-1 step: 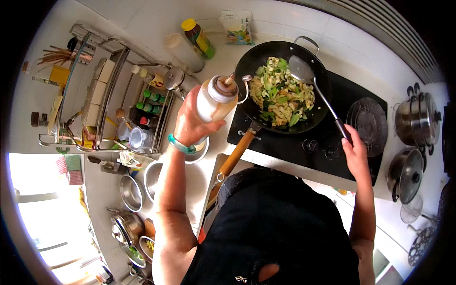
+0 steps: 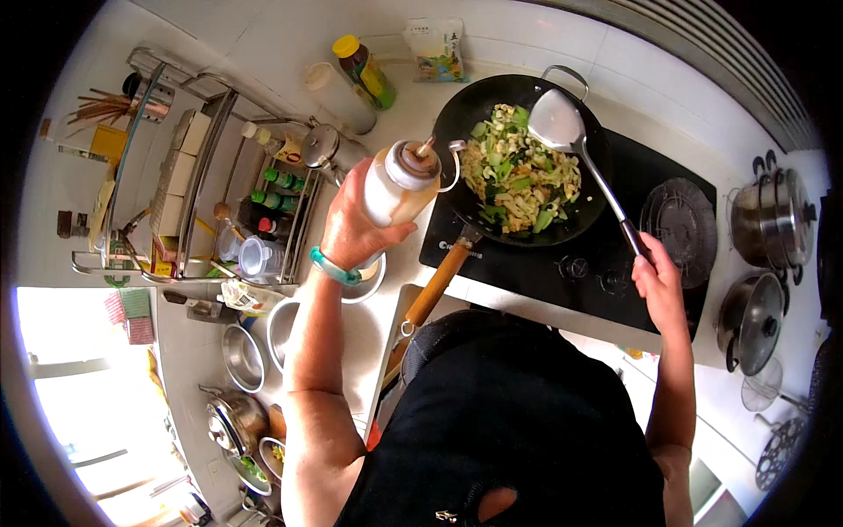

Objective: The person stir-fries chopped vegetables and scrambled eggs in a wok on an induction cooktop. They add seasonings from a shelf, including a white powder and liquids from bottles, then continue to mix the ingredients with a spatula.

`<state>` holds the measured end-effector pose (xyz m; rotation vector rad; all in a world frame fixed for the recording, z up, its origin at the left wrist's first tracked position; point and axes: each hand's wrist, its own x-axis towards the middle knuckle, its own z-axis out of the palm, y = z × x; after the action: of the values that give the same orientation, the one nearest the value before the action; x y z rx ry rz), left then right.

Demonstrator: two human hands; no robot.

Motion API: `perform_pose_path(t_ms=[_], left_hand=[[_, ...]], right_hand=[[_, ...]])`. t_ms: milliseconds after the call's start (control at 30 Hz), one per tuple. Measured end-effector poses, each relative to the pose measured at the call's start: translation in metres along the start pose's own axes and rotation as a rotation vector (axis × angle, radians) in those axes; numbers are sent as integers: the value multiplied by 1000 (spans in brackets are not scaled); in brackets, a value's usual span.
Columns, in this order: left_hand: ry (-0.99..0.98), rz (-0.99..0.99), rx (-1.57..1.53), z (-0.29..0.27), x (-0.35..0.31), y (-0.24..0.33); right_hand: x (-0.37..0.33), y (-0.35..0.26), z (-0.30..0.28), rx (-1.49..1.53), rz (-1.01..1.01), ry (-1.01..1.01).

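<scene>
My left hand is wrapped around a white squeeze bottle, held upright just left of the wok. Its nozzle is uncovered, and the cap hangs from a strap at the side. My right hand grips the dark handle of a metal spatula. The spatula's blade is over the wok's far right part, beside the food. Chopped pale and green vegetables lie in the black wok, which has a wooden handle pointing toward me.
The wok stands on a black cooktop. Lidded pots are to the right. At the back are a yellow-capped bottle and a white packet. A metal rack with bottles and boxes is at the left, above steel bowls.
The spatula's blade has risen slightly toward the wok's far rim and turned, so its face looks brighter. My left hand and the squeeze bottle have stayed in place.
</scene>
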<state>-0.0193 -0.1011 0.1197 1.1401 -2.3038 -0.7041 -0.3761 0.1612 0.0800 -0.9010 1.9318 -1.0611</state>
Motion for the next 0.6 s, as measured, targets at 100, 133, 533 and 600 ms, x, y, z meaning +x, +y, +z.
perform_pose_path(t_ms=[100, 133, 533, 600], left_hand=[[-92, 5, 5, 3, 9, 4], [-126, 10, 5, 4, 13, 6], [-501, 10, 407, 7, 52, 1], [-542, -2, 417, 7, 56, -2]], right_hand=[[-17, -27, 9, 498, 181, -86], [-20, -32, 13, 595, 211, -107], [-33, -47, 27, 619, 335, -365], [-33, -50, 26, 590, 341, -381]])
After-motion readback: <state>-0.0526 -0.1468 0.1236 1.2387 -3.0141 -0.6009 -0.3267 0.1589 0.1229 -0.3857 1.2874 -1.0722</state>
